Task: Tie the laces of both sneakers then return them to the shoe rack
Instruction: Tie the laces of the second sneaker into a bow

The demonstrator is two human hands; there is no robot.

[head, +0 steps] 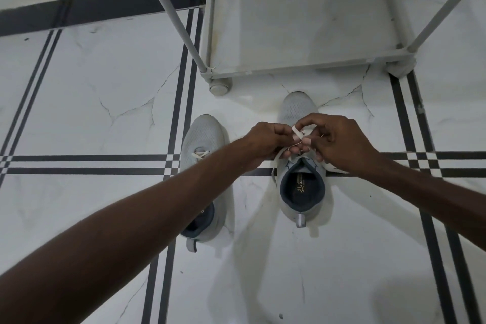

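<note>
Two light grey sneakers with dark blue collars stand on the floor, toes pointing away from me. Over the right sneaker [302, 202], my left hand [265, 143] and my right hand [339, 139] meet and pinch its white laces [298, 133], which loop between the fingers. One loose lace end hangs down the shoe's left side. My left forearm crosses over the left sneaker [203, 139] and hides its middle; its laces show just above the arm. The grey shoe rack [302, 66] stands just beyond the shoes, its bottom shelf bare.
The floor is white marble tile with black stripe lines. A black skirting band runs along the white wall behind the rack. A round rack foot [220, 86] rests on the floor near the left sneaker's toe. Slanting rack poles rise at the left and the right.
</note>
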